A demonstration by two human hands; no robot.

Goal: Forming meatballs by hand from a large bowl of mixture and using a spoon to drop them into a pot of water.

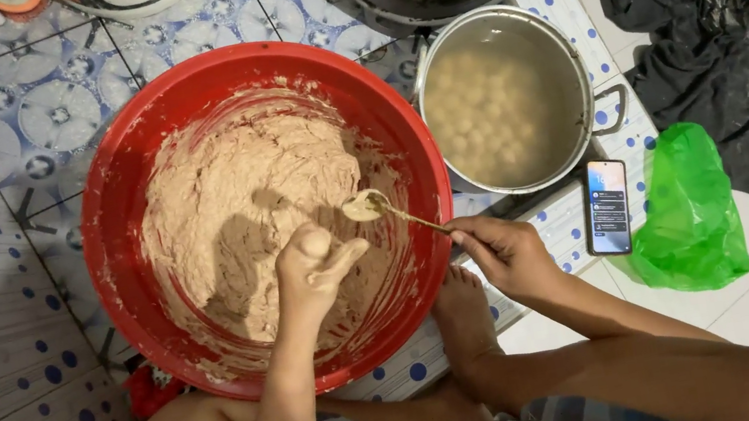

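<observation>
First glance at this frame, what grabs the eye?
The big red basin of pinkish-beige paste fills the centre, with the left hand fisted over it, squeezing out a ball. The right hand holds a spoon beside that fist. Upper right, a steel pot holds pale balls in cloudy water.

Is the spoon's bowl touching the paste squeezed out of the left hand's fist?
Apart. The head view shows the spoon, held by the right hand, with red bowl wall visible between its tip and the paste ball atop the left hand.
</observation>
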